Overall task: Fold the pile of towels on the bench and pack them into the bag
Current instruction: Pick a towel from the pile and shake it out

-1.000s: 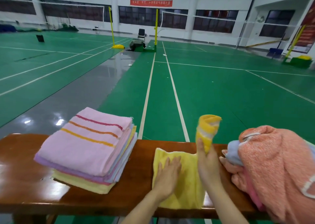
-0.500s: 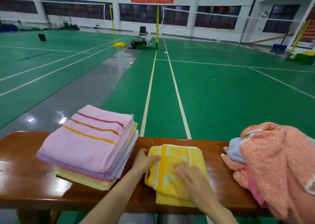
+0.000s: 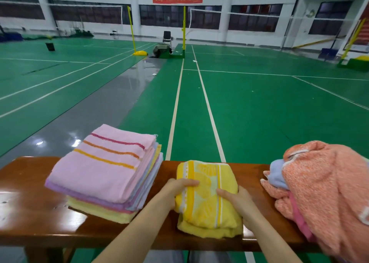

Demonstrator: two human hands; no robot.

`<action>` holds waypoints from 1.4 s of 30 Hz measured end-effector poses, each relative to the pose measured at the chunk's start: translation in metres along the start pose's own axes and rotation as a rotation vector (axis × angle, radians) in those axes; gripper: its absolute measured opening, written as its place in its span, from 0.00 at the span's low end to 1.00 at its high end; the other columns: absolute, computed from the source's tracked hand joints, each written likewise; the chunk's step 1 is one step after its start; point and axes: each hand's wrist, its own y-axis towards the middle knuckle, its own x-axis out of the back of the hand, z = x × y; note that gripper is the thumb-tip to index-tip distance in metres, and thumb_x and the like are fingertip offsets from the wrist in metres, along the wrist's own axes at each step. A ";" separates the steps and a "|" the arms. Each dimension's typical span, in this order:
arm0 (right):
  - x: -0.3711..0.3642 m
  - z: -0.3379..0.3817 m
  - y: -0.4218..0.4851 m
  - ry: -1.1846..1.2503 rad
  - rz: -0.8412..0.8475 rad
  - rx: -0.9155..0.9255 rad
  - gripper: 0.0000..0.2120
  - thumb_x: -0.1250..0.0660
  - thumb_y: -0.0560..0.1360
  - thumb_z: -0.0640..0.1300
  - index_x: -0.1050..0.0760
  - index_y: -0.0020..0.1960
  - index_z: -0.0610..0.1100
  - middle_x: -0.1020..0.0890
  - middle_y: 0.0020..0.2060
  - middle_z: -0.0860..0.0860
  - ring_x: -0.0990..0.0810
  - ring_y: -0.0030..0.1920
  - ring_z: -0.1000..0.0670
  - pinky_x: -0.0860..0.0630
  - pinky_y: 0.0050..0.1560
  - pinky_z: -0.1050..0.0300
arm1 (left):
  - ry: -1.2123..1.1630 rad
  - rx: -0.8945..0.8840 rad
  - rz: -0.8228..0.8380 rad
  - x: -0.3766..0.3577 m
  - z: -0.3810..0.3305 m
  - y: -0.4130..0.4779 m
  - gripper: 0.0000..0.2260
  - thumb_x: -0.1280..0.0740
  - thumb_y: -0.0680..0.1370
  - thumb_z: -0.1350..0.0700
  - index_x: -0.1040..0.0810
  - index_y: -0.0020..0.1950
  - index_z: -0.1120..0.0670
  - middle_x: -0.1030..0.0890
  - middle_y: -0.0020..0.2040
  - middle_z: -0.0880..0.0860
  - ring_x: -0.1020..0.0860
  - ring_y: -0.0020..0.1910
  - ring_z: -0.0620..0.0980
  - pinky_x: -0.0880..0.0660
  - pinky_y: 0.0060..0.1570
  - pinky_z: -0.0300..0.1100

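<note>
Folded yellow towel (image 3: 207,200) is laid at the middle of the bench (image 3: 30,206), near the front edge. It is gripped from both sides, left hand (image 3: 176,190) on its left edge and right hand (image 3: 239,200) on its right edge. Fingers are curled round the folds, thumbs pressed on top. Just left, one stack of folded towels (image 3: 105,170) is set, pink striped one on top; at least four layers are seen, exact count cannot be told. At the right end one unfolded pile (image 3: 327,192) is heaped, orange over blue and pink pieces. The towel is flanked by both, touched by neither. Green court floor (image 3: 259,112) is seen behind.
</note>
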 end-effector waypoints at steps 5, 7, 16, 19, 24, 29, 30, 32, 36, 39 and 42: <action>-0.007 0.010 0.003 -0.089 -0.053 0.195 0.33 0.25 0.68 0.42 0.36 0.67 0.40 0.26 0.59 0.46 0.26 0.58 0.45 0.28 0.59 0.47 | 0.081 -0.214 -0.081 0.011 -0.009 0.008 0.32 0.27 0.70 0.67 0.36 0.69 0.57 0.26 0.63 0.59 0.26 0.61 0.61 0.28 0.59 0.57; -0.008 0.005 0.004 -0.128 -0.032 0.262 0.35 0.25 0.68 0.40 0.38 0.71 0.43 0.28 0.63 0.47 0.28 0.63 0.45 0.30 0.61 0.50 | 0.088 -0.278 -0.112 0.015 -0.006 0.011 0.36 0.28 0.69 0.70 0.39 0.72 0.54 0.28 0.66 0.58 0.28 0.63 0.61 0.29 0.61 0.58; -0.013 -0.013 -0.002 -0.788 -0.174 0.430 0.32 0.59 0.76 0.68 0.53 0.76 0.56 0.54 0.77 0.47 0.49 0.75 0.45 0.44 0.71 0.49 | 0.968 -0.800 -0.408 0.003 0.016 0.015 0.27 0.42 0.81 0.59 0.49 0.77 0.47 0.54 0.78 0.50 0.53 0.77 0.51 0.48 0.73 0.45; -0.024 -0.017 0.003 -0.913 -0.172 0.588 0.48 0.86 0.59 0.71 0.58 0.74 0.59 0.63 0.74 0.52 0.64 0.74 0.50 0.60 0.73 0.47 | 1.289 -0.952 -0.279 -0.018 0.019 0.007 0.27 0.63 0.77 0.40 0.52 0.76 0.42 0.59 0.76 0.43 0.61 0.75 0.45 0.63 0.72 0.43; -0.024 -0.032 0.014 -0.964 -0.081 0.455 0.55 0.89 0.50 0.72 0.61 0.74 0.62 0.71 0.68 0.58 0.64 0.75 0.45 0.60 0.73 0.45 | 1.483 -0.818 -0.228 -0.012 0.053 0.023 0.38 0.76 0.66 0.33 0.58 0.75 0.38 0.65 0.72 0.39 0.66 0.74 0.47 0.68 0.70 0.52; -0.029 -0.031 0.013 -0.922 -0.066 0.440 0.56 0.89 0.51 0.73 0.59 0.75 0.61 0.66 0.73 0.57 0.63 0.76 0.46 0.61 0.75 0.49 | 1.487 -0.794 -0.232 -0.008 0.054 0.029 0.42 0.81 0.61 0.30 0.59 0.74 0.36 0.66 0.71 0.37 0.68 0.73 0.44 0.65 0.73 0.55; -0.032 -0.029 0.013 -0.917 -0.070 0.439 0.56 0.89 0.50 0.72 0.59 0.75 0.61 0.65 0.74 0.57 0.62 0.76 0.46 0.61 0.75 0.49 | 1.488 -0.789 -0.230 -0.006 0.053 0.030 0.42 0.81 0.61 0.29 0.59 0.74 0.36 0.66 0.71 0.37 0.68 0.73 0.44 0.65 0.72 0.54; -0.037 -0.025 0.012 -0.907 -0.067 0.431 0.57 0.90 0.50 0.71 0.58 0.75 0.61 0.63 0.75 0.56 0.61 0.76 0.46 0.61 0.74 0.49 | 1.494 -0.779 -0.234 0.000 0.051 0.032 0.43 0.82 0.59 0.29 0.61 0.73 0.35 0.67 0.71 0.37 0.69 0.72 0.44 0.67 0.71 0.52; -0.049 -0.018 0.015 -0.882 -0.041 0.444 0.58 0.90 0.50 0.69 0.55 0.75 0.60 0.61 0.76 0.55 0.60 0.76 0.45 0.62 0.73 0.45 | 1.484 -0.751 -0.246 0.011 0.047 0.033 0.43 0.82 0.57 0.27 0.63 0.71 0.35 0.67 0.71 0.37 0.70 0.72 0.44 0.69 0.69 0.49; -0.057 -0.013 0.011 -0.803 0.013 0.454 0.52 0.82 0.55 0.69 0.52 0.75 0.59 0.60 0.76 0.56 0.62 0.76 0.47 0.65 0.72 0.45 | 1.498 -0.729 -0.265 0.024 0.047 0.034 0.44 0.82 0.56 0.26 0.62 0.71 0.34 0.69 0.70 0.37 0.72 0.70 0.43 0.70 0.68 0.47; -0.065 -0.016 0.003 -0.677 0.068 0.502 0.51 0.77 0.58 0.72 0.46 0.75 0.57 0.58 0.76 0.57 0.63 0.76 0.47 0.65 0.73 0.49 | 1.496 -0.697 -0.272 0.037 0.047 0.034 0.41 0.83 0.54 0.25 0.62 0.67 0.26 0.69 0.71 0.38 0.71 0.71 0.43 0.67 0.71 0.49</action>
